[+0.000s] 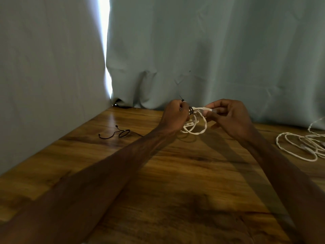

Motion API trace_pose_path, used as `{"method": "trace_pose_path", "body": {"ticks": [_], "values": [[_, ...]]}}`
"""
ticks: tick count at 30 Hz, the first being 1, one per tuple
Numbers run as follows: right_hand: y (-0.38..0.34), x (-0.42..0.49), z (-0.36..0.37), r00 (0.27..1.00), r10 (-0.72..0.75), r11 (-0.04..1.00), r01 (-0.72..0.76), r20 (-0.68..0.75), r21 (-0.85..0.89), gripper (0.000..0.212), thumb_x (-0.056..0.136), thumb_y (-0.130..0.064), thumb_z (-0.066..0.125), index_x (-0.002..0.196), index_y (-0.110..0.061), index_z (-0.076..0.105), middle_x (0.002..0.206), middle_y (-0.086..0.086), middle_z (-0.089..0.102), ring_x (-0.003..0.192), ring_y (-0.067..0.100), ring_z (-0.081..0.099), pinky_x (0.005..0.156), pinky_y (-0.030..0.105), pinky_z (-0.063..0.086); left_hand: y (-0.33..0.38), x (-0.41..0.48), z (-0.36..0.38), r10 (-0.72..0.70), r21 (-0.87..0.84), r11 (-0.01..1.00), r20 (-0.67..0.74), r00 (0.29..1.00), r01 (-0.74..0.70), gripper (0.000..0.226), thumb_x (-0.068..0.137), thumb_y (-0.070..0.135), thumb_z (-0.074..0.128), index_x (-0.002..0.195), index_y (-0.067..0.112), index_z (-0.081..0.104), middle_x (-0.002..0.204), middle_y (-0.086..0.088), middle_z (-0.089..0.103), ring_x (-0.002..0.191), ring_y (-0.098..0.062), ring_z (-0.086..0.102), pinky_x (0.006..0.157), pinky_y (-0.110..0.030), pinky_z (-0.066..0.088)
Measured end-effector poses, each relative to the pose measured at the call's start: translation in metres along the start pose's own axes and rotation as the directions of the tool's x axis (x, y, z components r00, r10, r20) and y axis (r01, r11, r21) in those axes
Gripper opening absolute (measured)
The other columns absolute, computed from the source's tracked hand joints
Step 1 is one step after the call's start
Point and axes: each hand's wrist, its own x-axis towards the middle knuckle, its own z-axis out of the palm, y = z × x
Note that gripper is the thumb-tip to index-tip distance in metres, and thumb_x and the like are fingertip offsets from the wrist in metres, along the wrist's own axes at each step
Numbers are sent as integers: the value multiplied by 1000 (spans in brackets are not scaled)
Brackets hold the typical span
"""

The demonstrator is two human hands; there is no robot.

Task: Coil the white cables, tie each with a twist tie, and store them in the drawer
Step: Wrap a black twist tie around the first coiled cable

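Where the two forearms reach out over the wooden table (pixel 175 173), the left hand (pixel 175 115) curls its fingers round a small coiled white cable (pixel 195 127) held just above the far part of the tabletop, with a dark twist tie (pixel 190 110) wound about the bundle. The right hand (pixel 228 117) pinches the cable's plug end between thumb and fingers. A spare black tie (pixel 121 133) lies left of the hands, loose white cables (pixel 299 147) loop at the right edge, and a pale curtain (pixel 211 50) hangs behind.

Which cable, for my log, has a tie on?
The coiled cable in the left hand and right hand; a dark twist tie wraps it. The loose cable has none.
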Motion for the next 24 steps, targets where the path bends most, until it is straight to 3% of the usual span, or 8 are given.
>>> {"method": "trace_pose_path", "body": {"ticks": [3, 5, 7, 9, 12, 18, 21, 24], "values": [[4, -1, 4, 997, 61, 998, -61, 55, 1, 18, 87, -13, 79, 104, -9, 73, 90, 8, 78, 86, 25, 77, 68, 35, 64, -6, 2, -1, 66, 68, 995, 10, 998, -67, 39, 106, 20, 41, 81, -1, 63, 75, -19, 68, 71, -33, 70, 65, -49, 59], [8, -2, 7, 993, 51, 993, -39, 105, -111, 24, 85, -19, 82, 106, -17, 73, 99, -1, 76, 94, 19, 72, 80, 33, 61, -11, 1, -4, 123, 140, 982, 29, 992, -125, 38, 107, 20, 42, 79, 2, 61, 73, -15, 66, 68, -26, 67, 65, -45, 56], [7, -3, 9, 984, 56, 988, -30, 171, -154, 42, 82, -28, 84, 121, -23, 69, 114, -10, 71, 103, 8, 67, 82, 24, 55, -10, 0, -5, 156, 171, 972, 50, 987, -162, 36, 107, 18, 44, 76, 9, 59, 69, -5, 60, 63, -15, 60, 61, -37, 52], [2, -5, 8, 950, 74, 992, -39, 305, -119, 47, 85, -26, 82, 128, -23, 66, 118, -10, 72, 106, 7, 69, 80, 17, 55, -6, -2, -5, 142, 104, 984, 60, 988, -148, 38, 107, 17, 44, 71, 16, 55, 64, 1, 56, 56, -9, 54, 56, -27, 46], [1, -8, 2, 886, 81, 996, -86, 456, -11, 42, 87, -17, 79, 127, -17, 67, 115, -3, 77, 106, 11, 73, 89, 21, 57, -3, 0, -4, 15, -96, 995, 74, 997, -8, 39, 106, 14, 45, 68, 14, 55, 59, 0, 54, 50, -9, 55, 49, -24, 45], [11, -9, 7, 942, 81, 976, -141, 324, 168, 38, 82, -4, 81, 118, -5, 69, 109, 8, 79, 100, 24, 76, 85, 30, 62, 2, 3, 0, -213, -309, 913, 191, 958, 264, 45, 102, 15, 49, 57, 17, 49, 38, 10, 40, 34, -5, 35, 47, -24, 30], [11, -9, 12, 960, 82, 961, -148, 268, 235, 35, 81, 3, 80, 114, 6, 66, 99, 15, 79, 91, 30, 77, 76, 30, 65, 6, 0, 2, -228, -313, 910, 167, 959, 271, 44, 101, 17, 50, 57, 16, 50, 38, 10, 41, 35, -6, 36, 48, -24, 30], [10, -11, 18, 975, 70, 967, -119, 212, 226, 33, 78, 0, 83, 107, 6, 68, 94, 18, 79, 85, 32, 77, 77, 34, 65, 7, -2, 3, -196, -306, 930, 54, 979, 203, 39, 102, 15, 49, 64, 10, 53, 43, 7, 43, 37, -6, 38, 47, -23, 30]]}}
